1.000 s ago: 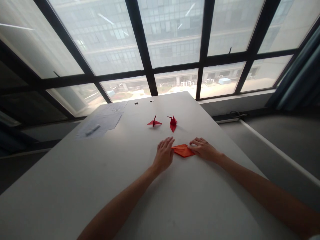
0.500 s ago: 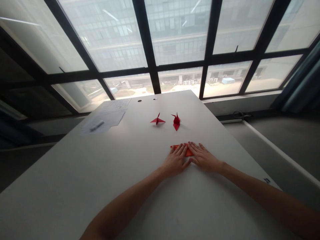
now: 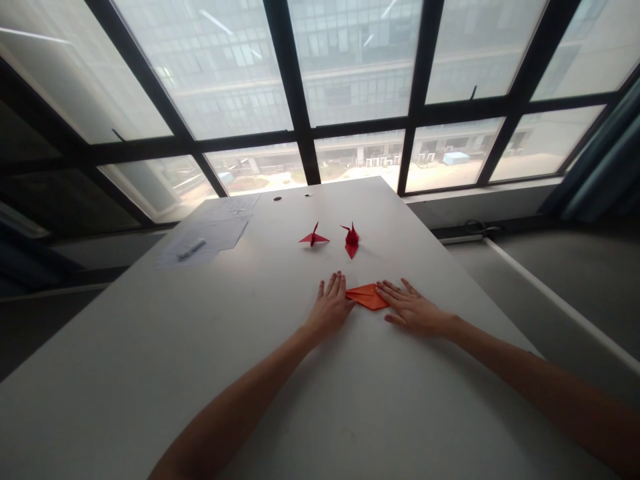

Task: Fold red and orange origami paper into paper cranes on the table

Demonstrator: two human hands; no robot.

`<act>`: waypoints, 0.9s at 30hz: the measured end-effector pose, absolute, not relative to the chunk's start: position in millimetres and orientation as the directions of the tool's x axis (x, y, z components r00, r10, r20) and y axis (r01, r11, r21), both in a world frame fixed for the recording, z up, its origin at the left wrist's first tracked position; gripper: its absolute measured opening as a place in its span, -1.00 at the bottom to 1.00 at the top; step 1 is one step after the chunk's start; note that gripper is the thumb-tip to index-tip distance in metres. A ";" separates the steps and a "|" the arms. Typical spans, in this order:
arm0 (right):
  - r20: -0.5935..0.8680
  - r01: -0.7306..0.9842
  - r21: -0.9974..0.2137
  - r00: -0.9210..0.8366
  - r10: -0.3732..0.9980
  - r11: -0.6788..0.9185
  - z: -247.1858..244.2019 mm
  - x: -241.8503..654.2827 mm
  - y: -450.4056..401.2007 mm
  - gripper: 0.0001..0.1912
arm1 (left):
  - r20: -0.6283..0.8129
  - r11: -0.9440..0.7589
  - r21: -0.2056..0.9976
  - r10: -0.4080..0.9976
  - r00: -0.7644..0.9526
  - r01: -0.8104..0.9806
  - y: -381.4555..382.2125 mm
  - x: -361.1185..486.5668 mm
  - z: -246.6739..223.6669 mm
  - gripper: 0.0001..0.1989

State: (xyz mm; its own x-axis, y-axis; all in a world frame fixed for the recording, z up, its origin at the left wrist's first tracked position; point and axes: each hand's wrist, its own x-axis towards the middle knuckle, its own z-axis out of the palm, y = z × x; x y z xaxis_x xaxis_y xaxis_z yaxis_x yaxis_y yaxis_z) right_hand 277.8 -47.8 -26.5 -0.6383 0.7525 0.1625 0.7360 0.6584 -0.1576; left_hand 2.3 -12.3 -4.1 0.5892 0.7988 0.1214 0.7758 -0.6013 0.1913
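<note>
Folded orange paper (image 3: 367, 297) on a white table (image 3: 150, 360), centre of frame, lying flat between both hands. Left hand (image 3: 330, 308): palm down, open, fingers spread and pointing up the frame; the thumb side lies just beside the paper's left point, with no grip. Right hand (image 3: 413, 311): palm down, open, fingers spread and pointing left; the fingertips lie just beside the paper's right edge, and nothing is held. Above the hands, two red origami cranes (image 3: 313, 236) (image 3: 351, 240) stand side by side, well apart from the fingers. Upper left of the table: printed sheets (image 3: 205, 235) with a marker (image 3: 191, 249) lying on them. Behind: a black-framed window (image 3: 295, 150).
</note>
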 end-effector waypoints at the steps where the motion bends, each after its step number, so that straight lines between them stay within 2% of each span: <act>1: 0.164 0.718 -0.161 -0.657 0.736 0.677 -24.8 279.7 -46.1 -0.27 | 0.139 -0.675 0.204 0.737 0.661 0.709 -12.9 3.9 -2.3 -0.35; 3: 0.174 0.685 -0.165 -0.688 0.705 0.709 -21.7 283.2 -42.9 -0.27 | 0.120 -0.790 0.231 0.603 0.789 0.568 -14.2 5.5 0.5 -0.38; 5: 0.179 0.665 -0.168 -0.705 0.686 0.728 -19.9 287.5 -40.6 -0.26 | 0.069 -0.821 0.252 0.544 0.836 0.513 -15.8 5.0 1.6 -0.40; 12: 0.163 0.698 -0.143 -0.682 0.713 0.701 -16.4 315.7 -41.0 -0.27 | 0.026 -0.794 0.269 0.573 0.819 0.546 -20.3 5.2 0.1 -0.45; 16: 0.332 0.792 -0.142 -0.527 0.782 0.594 -3.3 302.7 -46.9 -0.34 | 0.033 -0.745 0.270 0.640 0.768 0.609 -31.1 15.7 -6.3 -0.46; 18: 0.377 0.749 -0.170 -0.551 0.745 0.640 2.9 284.0 -48.5 -0.44 | 0.037 -0.714 0.259 0.680 0.732 0.650 -38.3 21.0 -10.1 -0.45; 22: 0.342 0.644 -0.197 -0.662 0.667 0.740 5.4 253.7 -42.7 -0.79 | 0.099 -0.686 0.271 0.717 0.690 0.675 -42.9 23.2 -9.9 -0.49; 24: 0.325 0.611 -0.239 -0.682 0.655 0.755 2.4 249.9 -37.6 -0.83 | 0.160 -0.707 0.289 0.700 0.696 0.645 -37.6 19.5 -4.7 -0.54; 27: 0.330 0.572 -0.314 -0.683 0.652 0.758 -2.5 253.3 -33.2 -0.76 | 0.205 -0.741 0.308 0.664 0.719 0.597 -24.5 11.8 4.2 -0.64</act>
